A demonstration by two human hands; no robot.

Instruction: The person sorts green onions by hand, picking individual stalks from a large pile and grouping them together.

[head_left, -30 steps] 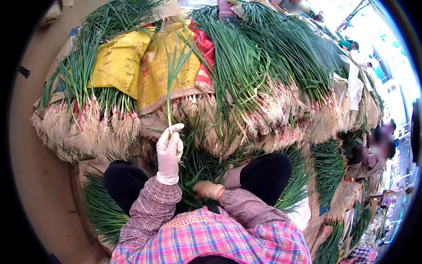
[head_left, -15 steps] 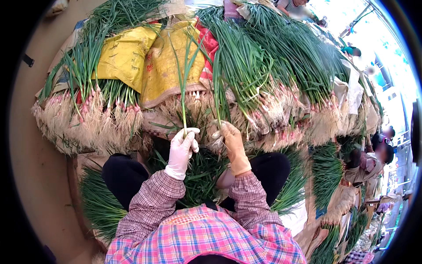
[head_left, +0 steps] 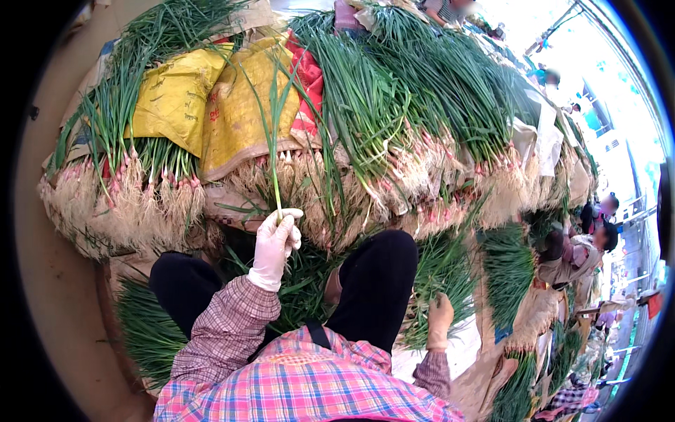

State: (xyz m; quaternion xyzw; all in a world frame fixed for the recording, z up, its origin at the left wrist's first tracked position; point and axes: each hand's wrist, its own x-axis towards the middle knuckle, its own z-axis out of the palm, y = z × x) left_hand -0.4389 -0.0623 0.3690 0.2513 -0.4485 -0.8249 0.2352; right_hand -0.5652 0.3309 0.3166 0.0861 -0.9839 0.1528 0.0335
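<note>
My left hand point(head_left: 276, 243), in a pale rubber glove, pinches a single green garlic stalk point(head_left: 275, 169) near its lower end. The stalk stands upright, its long thin leaves fanning out above. Out to the right, past my right knee, my right hand point(head_left: 441, 320) in a tan-orange glove is over a loose pile of garlic greens point(head_left: 439, 271). Its fingers look curled, and whatever they may hold is hidden. Right ahead lies a long heap of green garlic point(head_left: 373, 112), pinkish bulbs and shaggy roots toward me.
Yellow sacks point(head_left: 242, 112) and a red cloth point(head_left: 307, 81) cover part of the heap. More greens point(head_left: 144, 327) lie left of my legs, and another bundle point(head_left: 508, 271) lies farther right. Other people point(head_left: 576, 253) sit at the right. A tan wall point(head_left: 53, 281) runs along the left.
My right hand has left the spot beside my left hand and moved right and back toward the side pile. The left hand still holds its stalk. My right knee has risen inward.
</note>
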